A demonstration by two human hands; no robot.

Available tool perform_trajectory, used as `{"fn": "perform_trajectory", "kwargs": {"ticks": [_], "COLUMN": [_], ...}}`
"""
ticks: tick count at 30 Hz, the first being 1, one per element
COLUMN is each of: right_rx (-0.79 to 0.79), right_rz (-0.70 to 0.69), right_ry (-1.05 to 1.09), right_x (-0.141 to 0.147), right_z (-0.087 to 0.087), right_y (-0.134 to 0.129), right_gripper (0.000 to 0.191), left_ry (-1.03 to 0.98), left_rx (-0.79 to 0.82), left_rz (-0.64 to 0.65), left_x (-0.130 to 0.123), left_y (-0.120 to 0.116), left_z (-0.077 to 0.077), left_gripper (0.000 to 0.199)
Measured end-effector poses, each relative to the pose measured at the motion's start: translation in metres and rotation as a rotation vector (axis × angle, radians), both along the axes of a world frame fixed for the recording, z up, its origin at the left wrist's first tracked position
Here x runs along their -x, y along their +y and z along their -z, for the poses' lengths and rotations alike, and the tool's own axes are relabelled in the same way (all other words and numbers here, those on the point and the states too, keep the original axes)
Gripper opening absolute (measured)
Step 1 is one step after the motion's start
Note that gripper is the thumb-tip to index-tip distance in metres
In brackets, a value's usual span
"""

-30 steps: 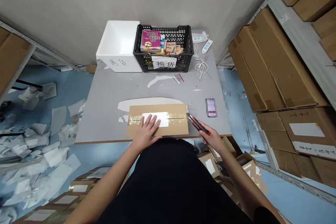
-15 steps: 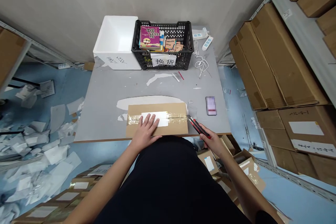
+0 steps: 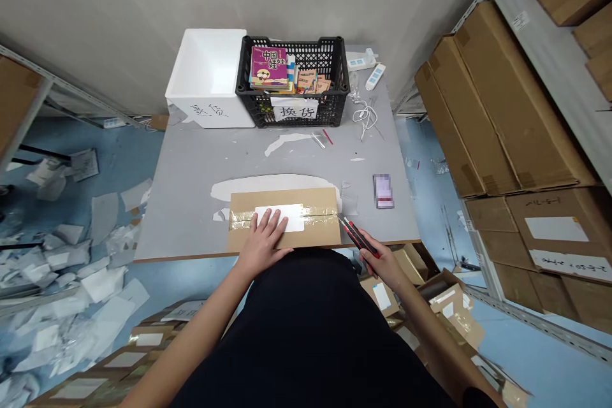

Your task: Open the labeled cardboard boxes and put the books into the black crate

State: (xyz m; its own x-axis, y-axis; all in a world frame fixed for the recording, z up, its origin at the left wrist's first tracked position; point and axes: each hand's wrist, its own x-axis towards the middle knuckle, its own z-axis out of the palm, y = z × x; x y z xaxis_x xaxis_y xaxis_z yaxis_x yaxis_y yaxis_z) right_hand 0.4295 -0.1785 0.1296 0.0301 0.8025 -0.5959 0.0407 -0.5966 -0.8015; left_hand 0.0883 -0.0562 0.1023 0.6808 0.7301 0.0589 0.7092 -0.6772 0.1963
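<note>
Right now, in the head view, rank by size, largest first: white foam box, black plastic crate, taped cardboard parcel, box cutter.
Black plastic crate; then white foam box and taped cardboard parcel, too alike to rank given camera nearness; smallest, box cutter.

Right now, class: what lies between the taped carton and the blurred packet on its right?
A scrap of clear plastic on the grey table, seen in the head view.

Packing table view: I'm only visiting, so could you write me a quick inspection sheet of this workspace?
Surface: grey table, scuffed with pale patches.
Job's things: taped cardboard parcel; red-and-black utility knife, its tip at the parcel's taped edge.
Clutter: black crate holding books; white foam box.
Hands: left hand flat on the parcel; right hand gripping the knife.
Cables: white cable near a power strip.
Surroundings: shelved cardboard cartons; paper scraps on the floor.
</note>
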Motion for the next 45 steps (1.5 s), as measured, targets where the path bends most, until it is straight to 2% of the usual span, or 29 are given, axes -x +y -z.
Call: {"fn": "perform_trajectory", "kwargs": {"ticks": [9,12,15,21,31,33,35,37,40,45], "right_rx": [-0.036,-0.035,-0.018,0.016,0.015,0.005,-0.018,-0.035,-0.044,-0.107], "right_rz": [-0.089,-0.043,0.054,0.161,0.157,0.224,0.351,0.494,0.599,0.565], "right_ry": [-0.012,-0.011,0.03,0.061,0.162,0.198,0.247,0.302,0.393,0.399], "right_x": [-0.032,-0.021,0.002,0.036,0.021,0.021,0.026,0.035,0.051,0.071], "right_z": [0.003,0.01,0.014,0.007,0.011,0.011,0.014,0.02,0.03,0.036], "right_y": [0.015,0.008,-0.004,-0.018,-0.039,-0.047,-0.051,-0.049,-0.033,0.004], "right_gripper": [0.062,0.064,0.069,0.07,0.069,0.073,0.077,0.073,0.057,0.051], "left_ry": [0.004,0.005,0.012,0.015,-0.026,-0.043,-0.066,-0.094,-0.114,0.009], "left_rx": [0.033,0.039,0.044,0.057,0.052,0.059,0.076,0.104,0.136,0.14], "left_rz": [-0.005,-0.014,-0.018,-0.014,-0.008,-0.01,-0.014,-0.016,-0.071,-0.304], "left_x": [-0.003,-0.003,-0.002,0.0,-0.002,-0.002,0.0,0.002,0.01,0.031], "left_y": [0.003,0.003,0.002,0.001,0.004,0.003,0.002,0.003,0.017,0.072], "left_z": [-0.004,-0.004,-0.002,0.0,-0.001,-0.001,-0.001,-0.002,-0.005,-0.013], "left_gripper": [0.077,0.077,0.077,0.077,0.078,0.078,0.079,0.081,0.078,0.074]}}
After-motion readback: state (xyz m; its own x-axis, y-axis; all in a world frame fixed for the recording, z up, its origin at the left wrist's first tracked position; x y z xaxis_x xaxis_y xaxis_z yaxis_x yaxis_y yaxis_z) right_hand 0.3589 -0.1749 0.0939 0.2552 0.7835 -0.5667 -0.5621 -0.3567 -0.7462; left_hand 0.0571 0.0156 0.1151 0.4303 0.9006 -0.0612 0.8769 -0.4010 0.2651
